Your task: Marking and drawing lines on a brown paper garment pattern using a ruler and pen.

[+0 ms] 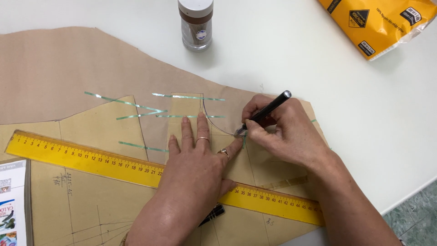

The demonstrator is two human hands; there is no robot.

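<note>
My left hand point(198, 157) lies flat, fingers spread, on a tan paper pattern piece point(114, 182) that is taped onto a larger brown paper sheet point(68, 68). Two rings show on its fingers. My right hand point(282, 130) grips a black pen point(266, 111), its tip touching the paper at a drawn curved line just right of my left fingertips. A long yellow ruler point(91, 159) lies diagonally across the pattern, passing under my left hand.
Green tape strips point(136, 107) hold the pattern pieces. A small jar with a white lid point(195, 25) stands at the back of the white table point(364, 114). An orange-yellow packet point(380, 23) lies far right, a printed booklet point(11, 205) near left. The table edge runs bottom right.
</note>
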